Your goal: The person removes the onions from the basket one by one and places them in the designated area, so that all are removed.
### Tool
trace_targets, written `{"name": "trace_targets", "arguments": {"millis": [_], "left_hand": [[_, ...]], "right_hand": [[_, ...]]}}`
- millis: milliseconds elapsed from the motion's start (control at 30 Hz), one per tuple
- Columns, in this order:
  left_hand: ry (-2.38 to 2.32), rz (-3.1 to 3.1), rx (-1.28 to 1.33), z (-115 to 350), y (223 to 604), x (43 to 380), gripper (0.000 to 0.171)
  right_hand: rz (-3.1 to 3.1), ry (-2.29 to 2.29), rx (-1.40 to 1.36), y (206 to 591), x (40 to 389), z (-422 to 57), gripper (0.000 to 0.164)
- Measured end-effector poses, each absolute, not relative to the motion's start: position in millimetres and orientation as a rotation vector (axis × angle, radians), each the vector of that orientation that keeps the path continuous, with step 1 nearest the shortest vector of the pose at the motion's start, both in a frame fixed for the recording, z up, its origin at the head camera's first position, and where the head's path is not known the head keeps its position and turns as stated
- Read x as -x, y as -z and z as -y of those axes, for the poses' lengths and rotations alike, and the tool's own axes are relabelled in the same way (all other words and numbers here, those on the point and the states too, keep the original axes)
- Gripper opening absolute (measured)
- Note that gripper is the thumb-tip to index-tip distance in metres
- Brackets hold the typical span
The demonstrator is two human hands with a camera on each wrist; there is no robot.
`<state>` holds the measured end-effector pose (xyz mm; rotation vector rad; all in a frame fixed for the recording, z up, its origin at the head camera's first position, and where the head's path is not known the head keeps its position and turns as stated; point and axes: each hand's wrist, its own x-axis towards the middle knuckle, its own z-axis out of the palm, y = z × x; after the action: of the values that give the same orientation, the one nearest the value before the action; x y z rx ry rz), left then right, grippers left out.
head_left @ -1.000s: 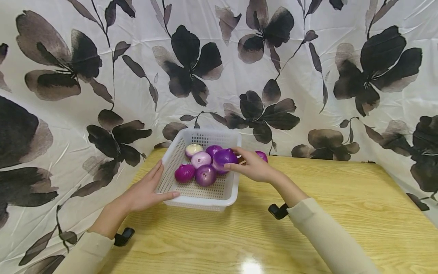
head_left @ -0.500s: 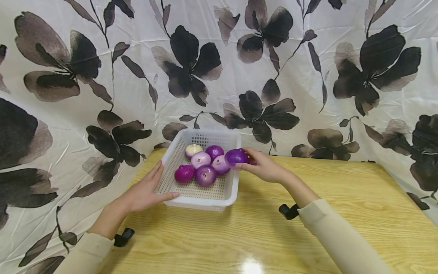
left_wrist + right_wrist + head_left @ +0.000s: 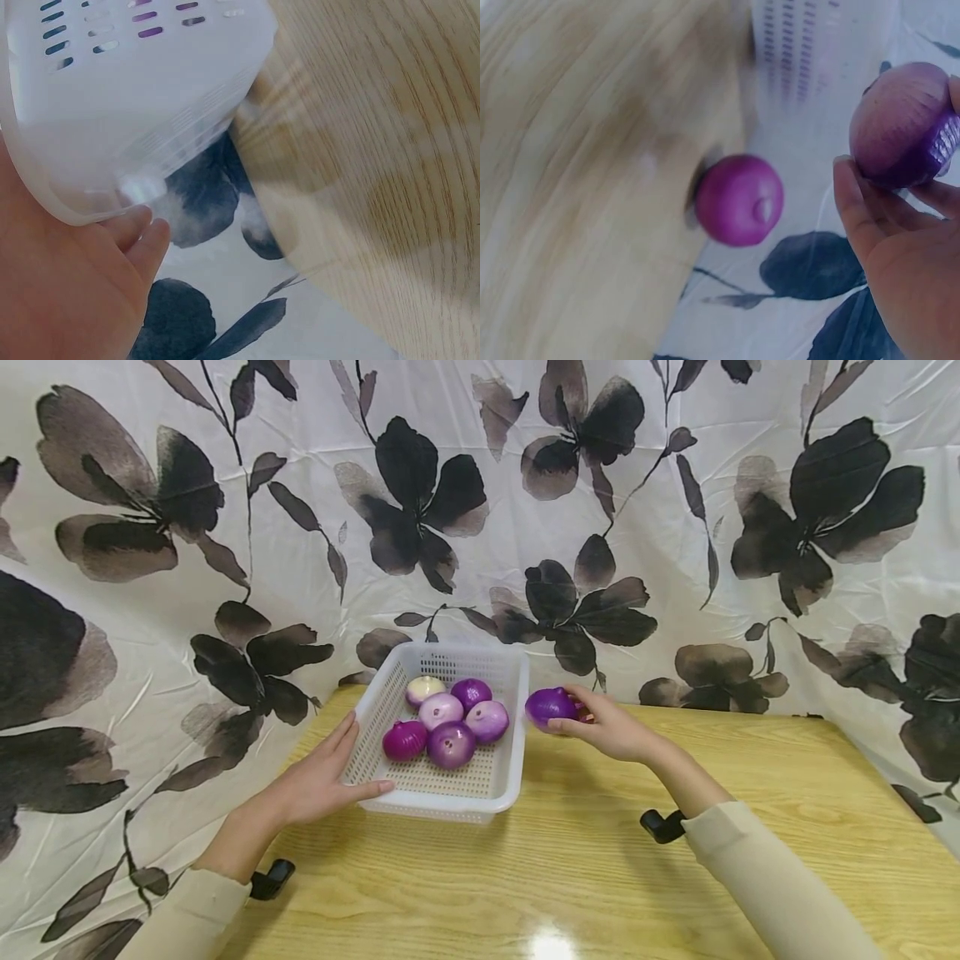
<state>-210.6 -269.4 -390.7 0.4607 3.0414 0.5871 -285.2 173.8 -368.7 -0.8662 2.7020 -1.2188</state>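
My right hand (image 3: pixel 611 727) holds a purple onion (image 3: pixel 550 708) just outside the basket's right side, thumb on the near side and fingers on the far side. The right wrist view shows that onion (image 3: pixel 904 124) between thumb and fingers, apart from the table. A white perforated plastic basket (image 3: pixel 431 800) contains several onions (image 3: pixel 451 744), purple, magenta and pale. My left hand (image 3: pixel 311 785) rests at its front left corner, fingers straight along the outer side and thumb on the front rim. In the left wrist view, the left fingers (image 3: pixel 142 240) touch the basket's rim from outside.
Another magenta onion (image 3: pixel 739 200) sits on the wooden table (image 3: pixel 720 777), right of the basket and mostly hidden behind my right hand in the head view. A floral cloth (image 3: pixel 465 610) hangs along the table's back and left edges.
My right hand has carried the purple onion from above the basket's right part rightward past its rim. A pale purple onion underneath now shows fully. The left hand and basket stay put.
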Motion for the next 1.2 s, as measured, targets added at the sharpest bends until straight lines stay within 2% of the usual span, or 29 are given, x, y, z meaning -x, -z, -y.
{"name": "trace_targets", "arguments": {"millis": [600, 1200], "left_hand": [[-0.560, -3.051, -0.462, 269, 387, 209, 0.123], [-0.580, -3.043, -0.458, 271, 389, 210, 0.126]], "right_hand": [[-2.826, 1.115, 0.781, 376, 293, -211, 0.072], [-2.917, 1.073, 0.623, 393, 311, -243, 0.067]]}}
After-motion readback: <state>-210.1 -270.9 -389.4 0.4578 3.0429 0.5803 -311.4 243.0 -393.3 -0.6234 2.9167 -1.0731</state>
